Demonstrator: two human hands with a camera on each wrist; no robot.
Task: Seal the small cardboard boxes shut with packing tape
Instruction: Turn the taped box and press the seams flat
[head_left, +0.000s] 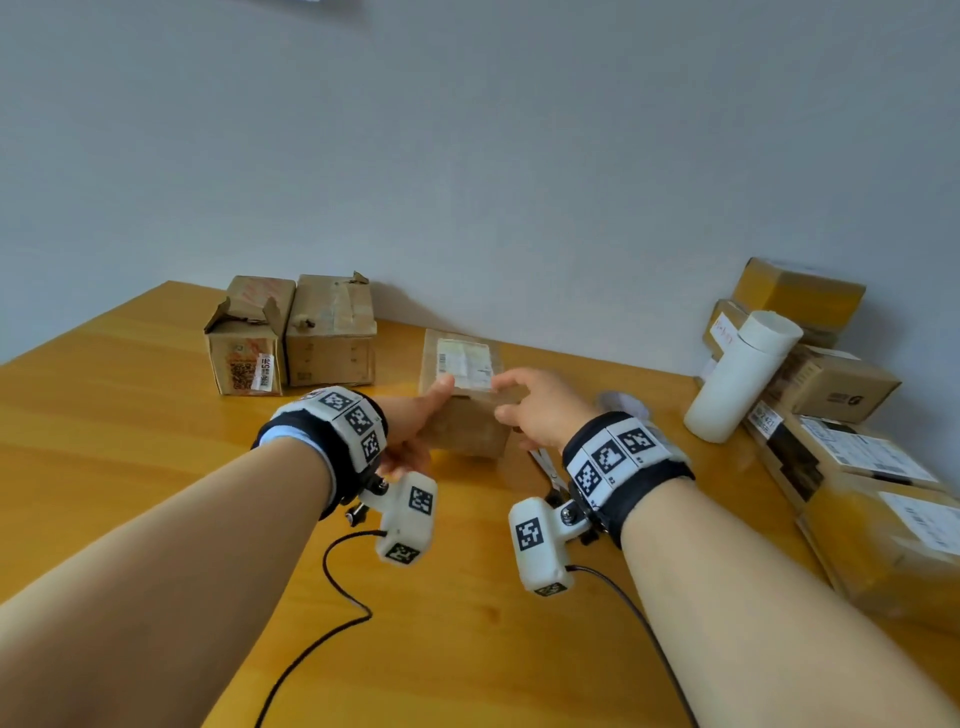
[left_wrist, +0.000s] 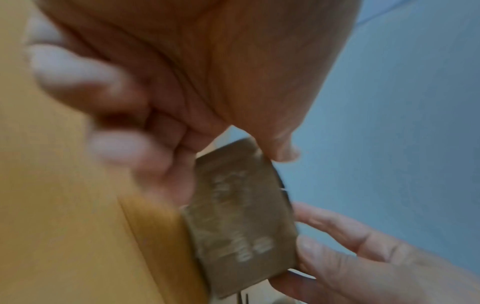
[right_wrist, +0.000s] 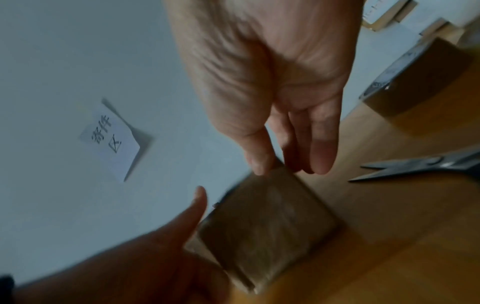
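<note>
At the table's middle: both hands meet on one small brown cardboard box (head_left: 470, 410) standing on the yellow wooden table (head_left: 156, 426).
Left hand (head_left: 415, 431): thumb on the box's top edge, fingers curled against its near left side, gripping it.
Right hand (head_left: 540, 405): thumb and fingers pinch the box's right top edge.
Box look: white printed label on top, glossy film over the brown faces; blur hides any seam.
Hard to make out: grey metal scissors (right_wrist: 415, 166), partly behind the right wrist in the head view; brown packing tape roll (right_wrist: 420, 80), cut off at the frame edge.
Further out: two torn cardboard boxes (head_left: 291, 338) at the wall; stacked parcels (head_left: 831, 405) and a white cylinder (head_left: 737, 374) on the right.
</note>
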